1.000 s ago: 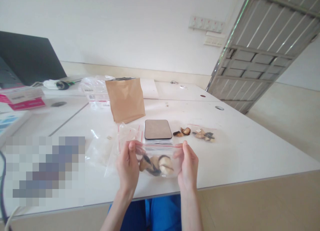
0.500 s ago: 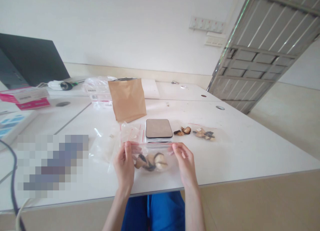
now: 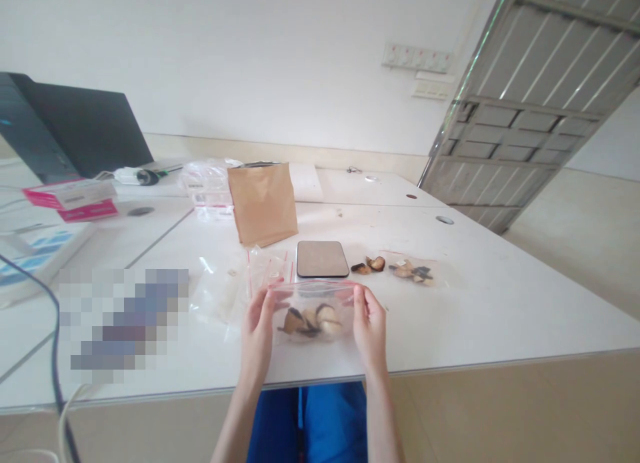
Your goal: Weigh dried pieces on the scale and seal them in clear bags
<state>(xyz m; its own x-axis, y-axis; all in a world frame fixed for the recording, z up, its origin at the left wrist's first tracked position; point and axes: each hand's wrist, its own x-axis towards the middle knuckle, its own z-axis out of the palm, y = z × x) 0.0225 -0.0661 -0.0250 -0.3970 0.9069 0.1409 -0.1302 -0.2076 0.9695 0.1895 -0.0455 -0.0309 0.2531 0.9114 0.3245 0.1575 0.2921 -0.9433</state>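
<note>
Between my hands I hold a clear zip-lock bag with a red line along its top, over the table's front edge. Inside it lie several dried pieces, pale and brown with dark edges, like dried mushroom slices. My left hand pinches the bag's upper left corner. My right hand pinches the upper right corner. Just beyond the bag sits a flat scale with a brownish top and dark rim. Loose dried pieces lie right of it, beside another bag of such pieces.
A brown paper pouch stands behind the scale. Flat clear bags lie to the left, near a blurred-out patch. Pink-and-white boxes, a black computer case and a dark cable are further left.
The view has shifted slightly, so the table's things appear further right. My hands still hold the bag by its top corners and have come a little closer together.
</note>
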